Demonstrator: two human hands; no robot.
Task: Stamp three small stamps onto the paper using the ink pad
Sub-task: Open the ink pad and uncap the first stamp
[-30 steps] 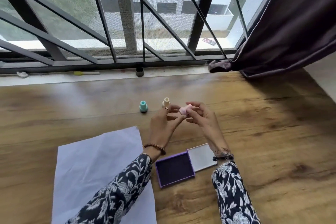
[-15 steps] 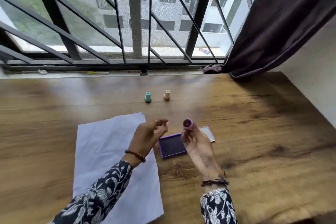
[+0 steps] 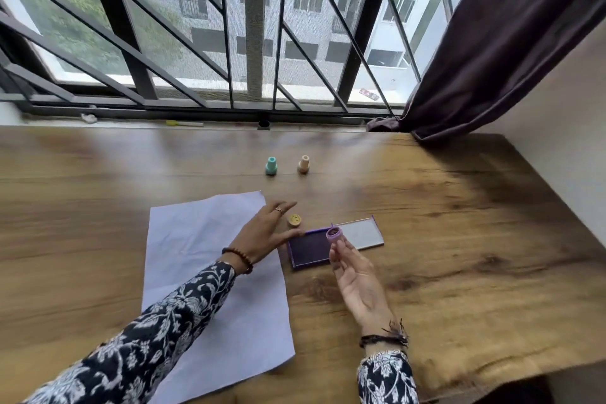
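My right hand (image 3: 355, 275) holds a small pink stamp (image 3: 334, 235) in its fingertips, inked face turned up, just over the right edge of the open purple ink pad (image 3: 308, 250). The pad's lid (image 3: 360, 233) lies flat to its right. My left hand (image 3: 266, 233) hovers open, fingers spread, between the white paper (image 3: 203, 259) and the pad. A small yellow cap (image 3: 294, 219) lies on the table by its fingers. A teal stamp (image 3: 271, 166) and a beige stamp (image 3: 304, 164) stand upright further back.
The wooden table (image 3: 459, 239) runs to a barred window (image 3: 255, 43) at the back. A dark curtain (image 3: 508, 43) hangs at the right and touches the table's far corner. A white wall borders the right side. Small items lie on the sill.
The pink stamp came down from between both hands to my right hand alone, over the pad. My left hand let go and lowered, and a yellow cap now lies beside it.
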